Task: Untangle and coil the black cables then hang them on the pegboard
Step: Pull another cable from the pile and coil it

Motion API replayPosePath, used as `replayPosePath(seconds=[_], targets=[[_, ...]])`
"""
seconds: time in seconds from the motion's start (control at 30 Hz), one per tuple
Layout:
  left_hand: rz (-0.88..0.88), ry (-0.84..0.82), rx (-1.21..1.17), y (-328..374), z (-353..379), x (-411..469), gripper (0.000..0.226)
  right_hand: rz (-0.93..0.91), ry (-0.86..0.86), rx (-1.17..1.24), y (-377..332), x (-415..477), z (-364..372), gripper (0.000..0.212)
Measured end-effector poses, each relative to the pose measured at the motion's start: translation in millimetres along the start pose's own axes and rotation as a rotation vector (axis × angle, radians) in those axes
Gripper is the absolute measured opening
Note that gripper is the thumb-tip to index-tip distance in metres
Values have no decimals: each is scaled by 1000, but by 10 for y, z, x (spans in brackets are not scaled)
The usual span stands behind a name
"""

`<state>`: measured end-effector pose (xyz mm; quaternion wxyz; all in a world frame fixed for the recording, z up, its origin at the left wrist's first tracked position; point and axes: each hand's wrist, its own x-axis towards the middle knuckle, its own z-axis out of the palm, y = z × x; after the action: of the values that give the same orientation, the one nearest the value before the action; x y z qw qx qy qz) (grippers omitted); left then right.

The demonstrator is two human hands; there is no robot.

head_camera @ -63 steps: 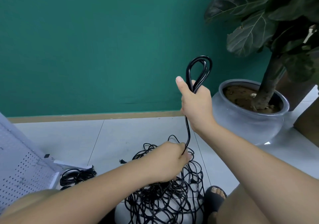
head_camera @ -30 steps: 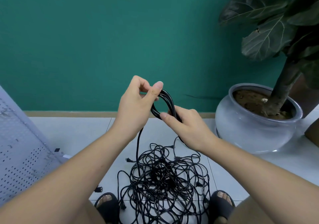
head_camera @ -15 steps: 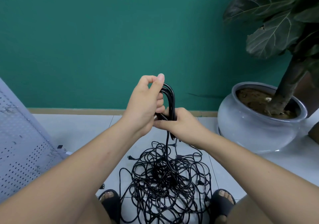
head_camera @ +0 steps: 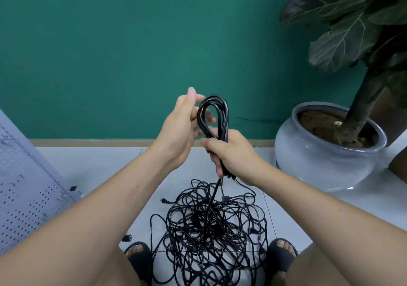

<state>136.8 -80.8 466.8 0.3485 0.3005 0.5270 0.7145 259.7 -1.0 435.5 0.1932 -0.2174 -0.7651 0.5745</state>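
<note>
Behind everything, one teal wall (head_camera: pixel 110 54) is filling the upper half of the view, and a single wooden skirting strip (head_camera: pixel 88 142) is running along its foot above the pale tiled floor (head_camera: pixel 92 166). At the left edge one white pegboard (head_camera: pixel 24 197) is leaning at a tilt. At the right, one large-leaved plant (head_camera: pixel 352 32) is growing out of one round grey pot (head_camera: pixel 326 160), which is standing on the tiles.

One tangled heap of black cables (head_camera: pixel 209 237) is lying on the floor between the person's feet, which are wearing a left sandal (head_camera: pixel 141 257) and a right sandal (head_camera: pixel 279 255). One plug (head_camera: pixel 164 201) is poking out at the heap's left.

Above the heap, the right hand (head_camera: pixel 235 153) is wrapping its fingers tightly round the coiled cable (head_camera: pixel 217 114), whose loop is standing upright out of the fist. One strand is trailing down from it into the tangle. The left hand (head_camera: pixel 182 127) is hovering just beside the loop with its fingers loosely bent and gripping nothing.
</note>
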Motion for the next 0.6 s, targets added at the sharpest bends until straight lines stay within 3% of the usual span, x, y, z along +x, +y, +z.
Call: replayPosePath(seconds=[0.1, 0.27, 0.43, 0.6], targets=[[-93, -105, 106, -149, -15, -4, 46, -64, 101, 72, -33, 31, -97, 29], [-297, -337, 753, -579, -60, -97, 36, -121, 272, 134, -89, 51, -309, 34], [-481, -370, 643, -716, 30, -221, 61, -126, 417, 240, -110, 69, -424, 34], [-393, -378, 529, -785, 165, -329, 64, -112, 554, 302, -163, 101, -469, 39]])
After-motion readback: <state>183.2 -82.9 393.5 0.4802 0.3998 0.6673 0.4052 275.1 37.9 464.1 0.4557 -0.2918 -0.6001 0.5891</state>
